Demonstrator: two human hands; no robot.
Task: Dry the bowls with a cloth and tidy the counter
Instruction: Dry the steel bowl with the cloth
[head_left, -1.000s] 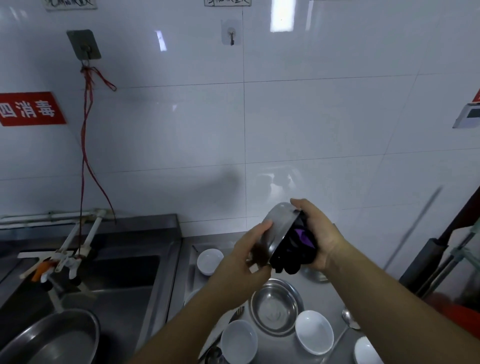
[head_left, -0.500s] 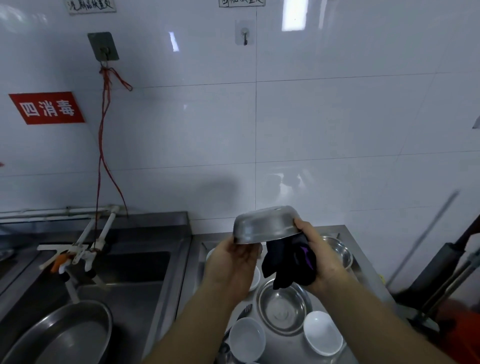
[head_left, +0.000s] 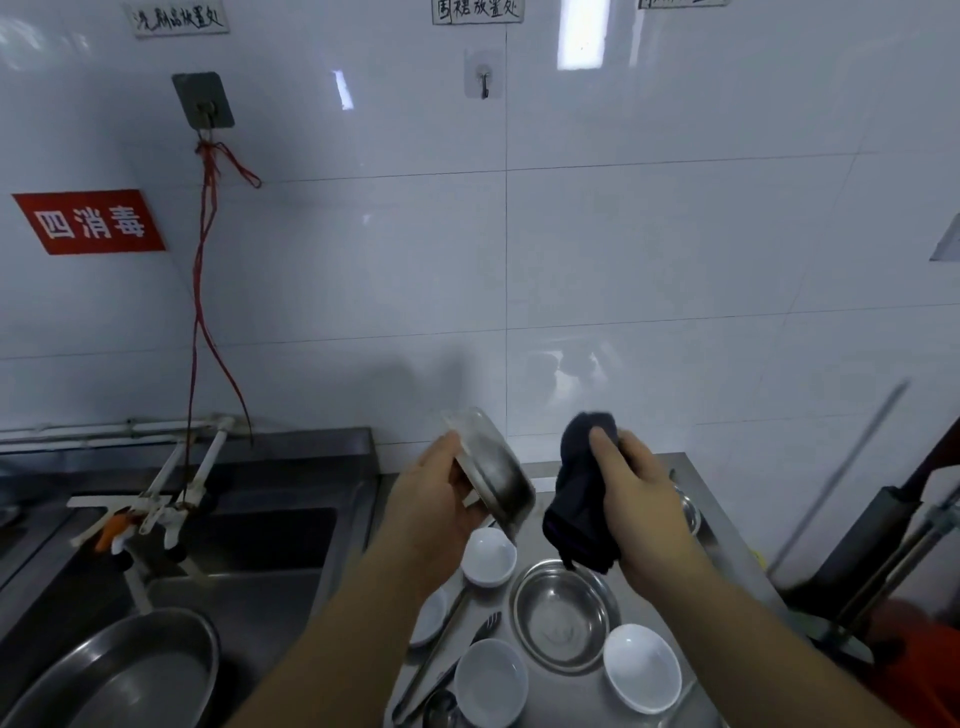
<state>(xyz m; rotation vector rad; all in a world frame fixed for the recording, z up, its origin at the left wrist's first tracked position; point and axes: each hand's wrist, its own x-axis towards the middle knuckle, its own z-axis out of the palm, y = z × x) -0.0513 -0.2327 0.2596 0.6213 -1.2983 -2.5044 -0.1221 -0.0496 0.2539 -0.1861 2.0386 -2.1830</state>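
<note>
A person stands at a steel counter (head_left: 717, 551) beside a sink (head_left: 260, 540), seen from above their hands. In the sink's near left corner lies a large metal basin (head_left: 119, 675).

The left hand (head_left: 436, 504) holds a small steel bowl (head_left: 491, 470) up over the counter's far edge, tilted on its side with its outer wall toward the camera. The fingers curl round the rim and wall. The cloth is off this bowl, so its wiping looks finished or paused; whether it is dry cannot be told.

Below, on the counter, much seems left to do. A white bowl (head_left: 488, 557) sits near the middle, another white bowl (head_left: 491, 680) at the near edge, a wide steel bowl (head_left: 563, 613) beside them, and a third white bowl (head_left: 641, 666) toward the near right. Cutlery (head_left: 457, 654) lies along the counter's left edge. None is stacked or put away.

The right hand (head_left: 641, 499) is raised just right of the steel bowl, apart from it, gripping a bunched dark cloth (head_left: 579, 499). Thumb and fingers close round the cloth, which hangs down over the wide steel bowl. Another steel bowl shows partly behind this hand.
</note>
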